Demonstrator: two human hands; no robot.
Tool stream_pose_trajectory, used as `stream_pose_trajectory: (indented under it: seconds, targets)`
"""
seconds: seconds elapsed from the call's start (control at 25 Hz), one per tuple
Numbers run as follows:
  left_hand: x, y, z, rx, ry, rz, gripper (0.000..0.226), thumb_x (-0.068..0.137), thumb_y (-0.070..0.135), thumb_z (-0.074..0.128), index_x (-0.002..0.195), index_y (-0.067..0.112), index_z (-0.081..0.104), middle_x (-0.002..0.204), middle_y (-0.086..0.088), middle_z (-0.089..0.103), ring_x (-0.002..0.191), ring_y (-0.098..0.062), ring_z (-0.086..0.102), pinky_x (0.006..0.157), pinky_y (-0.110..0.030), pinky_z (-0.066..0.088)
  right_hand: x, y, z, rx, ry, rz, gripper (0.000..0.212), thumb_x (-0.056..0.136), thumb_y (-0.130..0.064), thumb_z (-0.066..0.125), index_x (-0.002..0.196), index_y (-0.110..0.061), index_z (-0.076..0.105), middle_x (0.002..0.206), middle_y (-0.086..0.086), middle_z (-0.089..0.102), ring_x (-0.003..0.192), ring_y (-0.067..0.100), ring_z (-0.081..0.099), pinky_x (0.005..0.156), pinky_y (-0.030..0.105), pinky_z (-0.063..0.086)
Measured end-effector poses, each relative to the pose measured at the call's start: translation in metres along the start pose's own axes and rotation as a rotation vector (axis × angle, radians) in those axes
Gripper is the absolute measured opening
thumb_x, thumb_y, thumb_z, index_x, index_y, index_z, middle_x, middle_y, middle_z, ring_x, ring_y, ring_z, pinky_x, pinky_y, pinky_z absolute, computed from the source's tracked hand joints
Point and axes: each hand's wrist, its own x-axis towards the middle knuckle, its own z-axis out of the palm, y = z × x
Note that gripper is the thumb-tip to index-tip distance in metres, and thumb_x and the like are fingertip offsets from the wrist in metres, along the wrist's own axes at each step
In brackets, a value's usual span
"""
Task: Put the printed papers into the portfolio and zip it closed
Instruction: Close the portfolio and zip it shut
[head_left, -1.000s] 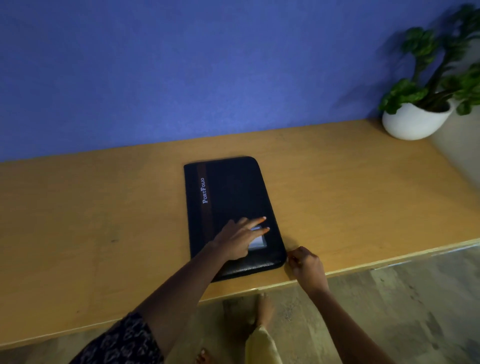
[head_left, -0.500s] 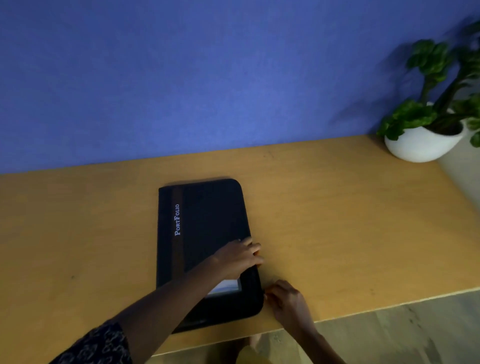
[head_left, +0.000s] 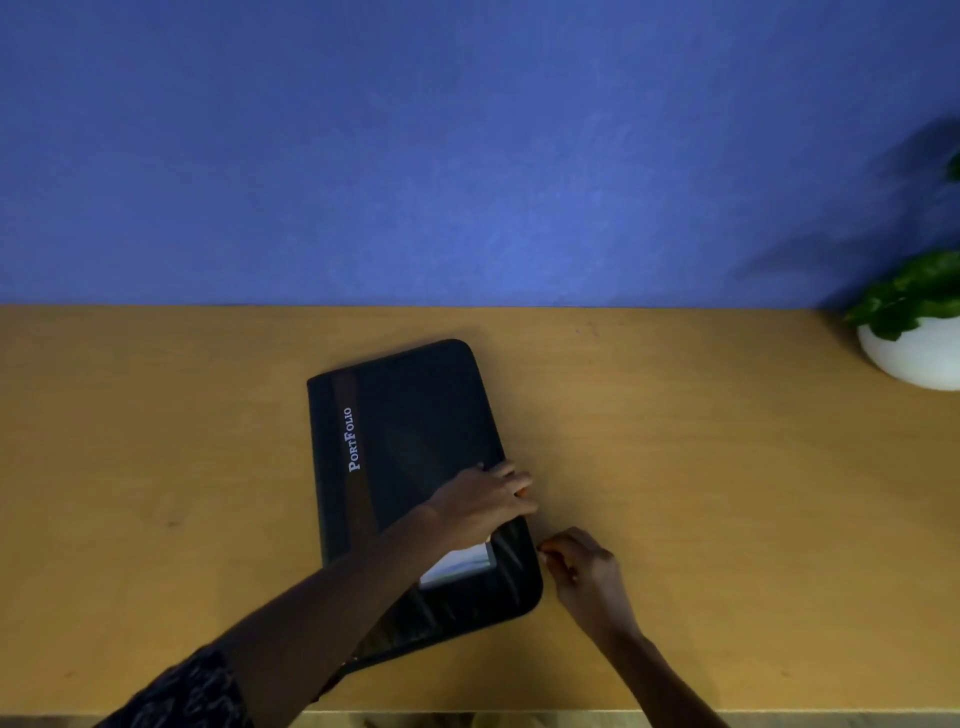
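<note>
Black portfolio (head_left: 415, 441) — long axis front-to-back

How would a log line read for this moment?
portfolio: not fully zipped | left hand: grips its right edge | right hand: pinched beside near corner | papers: corner showing inside

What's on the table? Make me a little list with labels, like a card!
Table: wooden, against a blue wall
Portfolio: black, lying flat, cover down
Left hand: holds the portfolio's right edge
Right hand: fingers pinched beside that edge; zipper pull not visible
White patch: near corner; paper or label, unclear
Plant pot: white, far right
</note>
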Motion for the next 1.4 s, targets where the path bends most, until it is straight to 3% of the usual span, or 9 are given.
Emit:
stream_pose_trajectory:
  seconds: [0.28, 0.44, 0.76, 1.04, 1.24, 1.4]
  targets:
    - [0.005, -0.001, -0.002, -0.019, -0.054, -0.031, 0.045, 0.083, 0.004, 0.061, 0.123, 0.02, 0.048, 0.129, -0.005, 0.043, 0.117, -0.025, 0.036, 0.068, -0.037, 0.042, -0.031, 0.003, 0.007, 0.01, -0.012, 0.049, 0.017, 0.072, 0.003, 0.076, 0.079, -0.012, 0.07, 0.08, 0.0, 0.066, 0.071, 0.014, 0.064, 0.063, 0.021, 0.047]
    - [0.006, 0.003, -0.004, -0.001, -0.091, -0.014, 0.045, 0.084, 0.002, 0.06, 0.124, 0.021, 0.048, 0.129, -0.005, 0.042, 0.118, -0.025, 0.036, 0.074, -0.04, 0.048, -0.048, 0.001, 0.012, 0.073, 0.007, 0.142, 0.017, 0.073, 0.002, 0.075, 0.078, -0.013, 0.069, 0.078, -0.001, 0.065, 0.067, 0.011, 0.061, 0.06, 0.018, 0.043]
    - [-0.003, 0.017, 0.002, 0.026, -0.044, 0.04, 0.041, 0.086, 0.002, 0.059, 0.122, 0.02, 0.05, 0.129, -0.005, 0.043, 0.117, -0.025, 0.038, 0.076, -0.039, 0.047, -0.01, -0.001, 0.007, 0.062, 0.072, 0.085, 0.013, 0.076, 0.001, 0.074, 0.084, -0.009, 0.072, 0.082, 0.005, 0.07, 0.067, 0.018, 0.067, 0.062, 0.023, 0.05]
    - [-0.009, 0.026, 0.012, -0.007, -0.001, 0.119, 0.046, 0.085, 0.002, 0.059, 0.125, 0.021, 0.051, 0.133, -0.007, 0.044, 0.12, -0.027, 0.036, 0.092, -0.047, 0.044, 0.028, -0.006, 0.012, 0.053, 0.104, 0.118, 0.019, 0.076, 0.008, 0.063, 0.086, -0.006, 0.07, 0.081, 0.009, 0.069, 0.067, 0.02, 0.066, 0.059, 0.032, 0.054]
    - [-0.01, 0.028, 0.023, 0.098, 0.014, 0.182, 0.043, 0.082, 0.011, 0.067, 0.121, 0.019, 0.051, 0.132, -0.009, 0.046, 0.122, -0.028, 0.038, 0.093, -0.048, 0.048, 0.089, -0.007, 0.007, -0.018, 0.086, 0.151, 0.011, 0.084, -0.007, 0.068, 0.092, -0.006, 0.075, 0.092, 0.011, 0.073, 0.078, 0.024, 0.068, 0.072, 0.032, 0.053]
    - [-0.009, 0.03, 0.031, 0.036, 0.003, 0.178, 0.043, 0.081, 0.011, 0.068, 0.12, 0.016, 0.051, 0.127, -0.012, 0.048, 0.119, -0.03, 0.04, 0.096, -0.053, 0.045, 0.131, -0.006, 0.005, -0.031, 0.037, 0.198, 0.015, 0.088, -0.014, 0.065, 0.097, -0.011, 0.076, 0.095, 0.008, 0.076, 0.084, 0.025, 0.07, 0.078, 0.034, 0.055]
